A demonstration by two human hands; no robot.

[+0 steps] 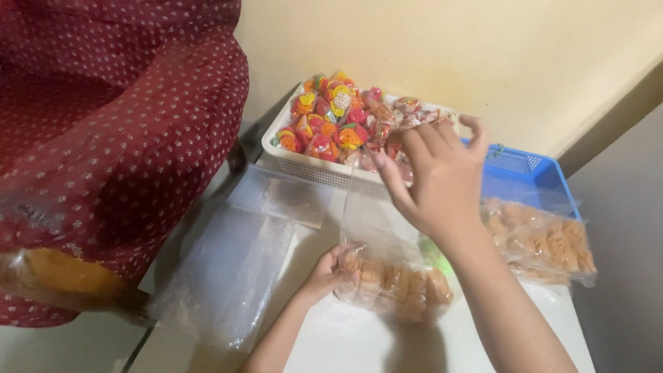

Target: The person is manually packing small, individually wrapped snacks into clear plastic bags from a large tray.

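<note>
A clear plastic bag (387, 276) with round brown biscuits in its bottom stands on a white table (345, 338). My left hand (330, 273) grips the bag's lower left side, by the biscuits. Higher up, my right hand (438, 176) is at the bag's open top edge, fingers spread and pinching the thin plastic. Just behind that hand is a white basket (290, 155) heaped with small colourful wrapped sweets (331, 121).
A blue basket (525, 176) sits at the right, with a bag of orange-brown snacks (545, 242) in front of it. Empty clear bags (228, 276) lie on the table's left. A dark red dotted armchair (117, 138) fills the left side. A cream wall stands behind.
</note>
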